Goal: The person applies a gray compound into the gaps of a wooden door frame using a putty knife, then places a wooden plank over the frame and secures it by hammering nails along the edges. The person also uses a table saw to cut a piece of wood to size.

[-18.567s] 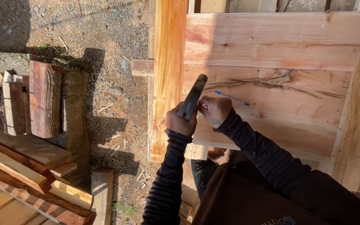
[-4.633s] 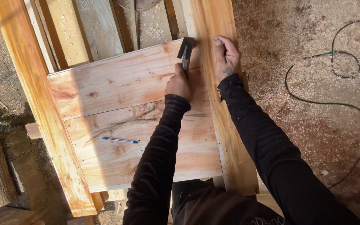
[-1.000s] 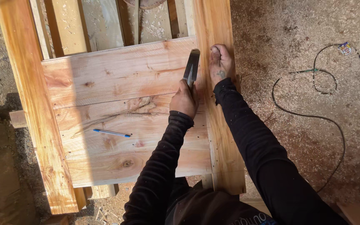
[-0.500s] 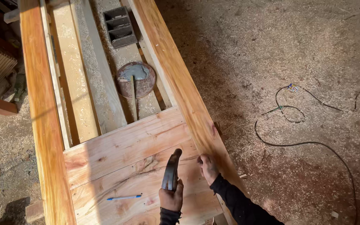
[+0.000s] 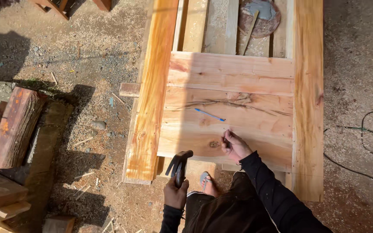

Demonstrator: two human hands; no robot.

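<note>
Three planks (image 5: 232, 108) already lie across the frame, the right hand (image 5: 235, 146) pinching what looks like a nail on the nearest plank, the left hand (image 5: 175, 194) clenching a claw hammer (image 5: 178, 162) just off that plank's near edge, nail undriven.

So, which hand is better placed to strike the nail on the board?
Probably the left hand: it grips the hammer near the board edge. The right hand pinches a small nail-like thing upright on the board.

Timber frame (image 5: 308, 99) on sawdusty ground carries pale planks (image 5: 234, 108) w/ blue pen (image 5: 209, 114), prob. a pencil.
</note>
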